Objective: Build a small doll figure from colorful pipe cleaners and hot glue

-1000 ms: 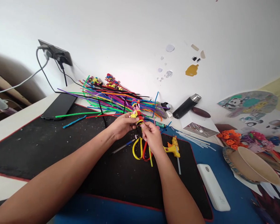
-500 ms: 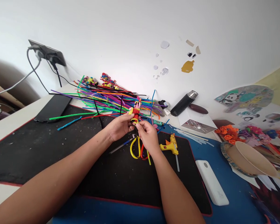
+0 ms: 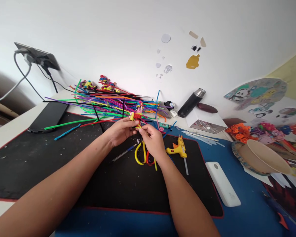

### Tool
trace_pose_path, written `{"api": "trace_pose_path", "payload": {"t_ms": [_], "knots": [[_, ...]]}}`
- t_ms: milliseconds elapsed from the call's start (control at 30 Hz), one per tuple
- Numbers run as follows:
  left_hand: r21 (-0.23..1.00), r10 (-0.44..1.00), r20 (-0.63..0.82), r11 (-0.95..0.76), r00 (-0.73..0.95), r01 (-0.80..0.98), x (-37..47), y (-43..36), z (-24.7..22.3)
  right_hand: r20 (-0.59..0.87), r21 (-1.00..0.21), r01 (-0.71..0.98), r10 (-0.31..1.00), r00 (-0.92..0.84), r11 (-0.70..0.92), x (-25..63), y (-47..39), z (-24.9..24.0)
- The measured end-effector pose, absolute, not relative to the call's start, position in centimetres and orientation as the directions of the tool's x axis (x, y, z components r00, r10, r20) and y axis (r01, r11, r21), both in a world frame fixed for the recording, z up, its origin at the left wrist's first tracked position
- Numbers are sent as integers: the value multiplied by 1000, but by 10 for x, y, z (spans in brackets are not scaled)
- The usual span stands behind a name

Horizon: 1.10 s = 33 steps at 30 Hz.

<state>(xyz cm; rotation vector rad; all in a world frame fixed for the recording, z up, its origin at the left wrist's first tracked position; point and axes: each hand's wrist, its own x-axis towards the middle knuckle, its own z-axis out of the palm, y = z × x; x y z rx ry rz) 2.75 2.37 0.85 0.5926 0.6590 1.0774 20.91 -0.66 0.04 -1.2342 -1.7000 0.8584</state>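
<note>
A small pipe-cleaner figure [image 3: 137, 116] in red, yellow, pink and black is held upright above the black mat [image 3: 118, 184]. My left hand [image 3: 122, 131] grips its body between thumb and fingers. My right hand [image 3: 151, 140] pinches its lower end, where a yellow and black part shows; the fingertips hide some of it. Just below the hands lie scissors [image 3: 140, 154] with yellow and red handles, and a pen [image 3: 124, 153] beside them. To the right of my right hand rests a yellow glue gun [image 3: 179, 148] with a clear glue stick in its back.
A pile of coloured pipe cleaners [image 3: 108, 103] spreads along the wall, with several finished figures [image 3: 107, 82] behind it. A phone [image 3: 49, 117] lies at left. On the right are a black flask [image 3: 191, 102], a white power bank [image 3: 222, 184] and a bowl [image 3: 266, 158].
The view has shifted slightly, so most things sit a little further left and higher. Both hands keep hold of the figure; its lower end now tilts slightly more toward my right fingers.
</note>
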Motion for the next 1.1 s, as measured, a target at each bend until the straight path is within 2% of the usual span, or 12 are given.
{"api": "trace_pose_path", "payload": {"t_ms": [133,700,1100], "knots": [[746,929,-185,346,321,-570,24,26,8,252,-867,402,955,-156,294,210,-7,2],[716,919,-265,391,293,-578,25,27,5,281,-819,484,951,-128,307,212,-8,9],[699,906,-308,422,289,-578,26,27,6,341,-743,550,923,-179,381,212,-7,4]]}}
